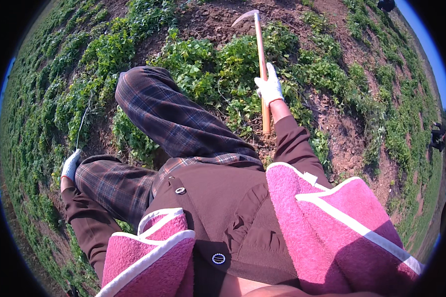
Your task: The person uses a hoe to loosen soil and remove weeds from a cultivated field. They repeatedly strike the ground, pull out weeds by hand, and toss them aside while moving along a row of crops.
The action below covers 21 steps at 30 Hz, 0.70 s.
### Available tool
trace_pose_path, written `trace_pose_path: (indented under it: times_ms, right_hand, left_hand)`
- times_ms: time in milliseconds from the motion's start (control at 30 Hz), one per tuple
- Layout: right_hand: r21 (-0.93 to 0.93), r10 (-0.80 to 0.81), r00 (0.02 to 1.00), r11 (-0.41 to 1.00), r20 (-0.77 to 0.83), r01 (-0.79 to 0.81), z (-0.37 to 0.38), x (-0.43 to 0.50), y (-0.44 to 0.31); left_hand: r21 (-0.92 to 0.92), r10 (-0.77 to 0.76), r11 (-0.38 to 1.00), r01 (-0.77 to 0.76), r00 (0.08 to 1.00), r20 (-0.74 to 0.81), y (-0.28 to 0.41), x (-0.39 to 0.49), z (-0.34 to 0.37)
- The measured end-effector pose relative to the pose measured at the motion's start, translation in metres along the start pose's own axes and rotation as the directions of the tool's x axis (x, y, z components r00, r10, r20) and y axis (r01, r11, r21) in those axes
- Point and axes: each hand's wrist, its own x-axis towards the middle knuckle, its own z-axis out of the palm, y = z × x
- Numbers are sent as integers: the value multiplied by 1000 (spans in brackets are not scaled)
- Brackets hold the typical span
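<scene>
My right hand [270,86], in a white knitted glove, grips a sickle [262,55] by its wooden handle. The curved metal blade [245,16] points left at the far end of the handle, over bare soil. Leafy green vines [238,70] lie beneath and beside the handle. My left hand [71,163], gloved in white too, is at the left beside my knee in plaid trousers. A thin pale stem or string [82,124] runs up from its fingertips across the leaves. How the fingers close on it is hard to tell.
Rows of low green vines [37,111] spread to both sides, with reddish-brown clods of soil [349,143] between them. A pink towel with white edging [342,222] hangs over my chest. Dark figures or objects, too small to identify [438,136], are at the far right edge.
</scene>
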Motion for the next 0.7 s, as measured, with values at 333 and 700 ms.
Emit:
trace_pose_path:
  times_ms: [333,700]
  right_hand:
    - [-474,119,985,879,121,-48,71,57,32]
    - [-316,1,999,948,53,16,47,-6,11]
  left_hand:
    - [-14,37,999,-37,999,-30,-17,-22,4]
    - [84,78,993,-81,996,38,-8,16,14]
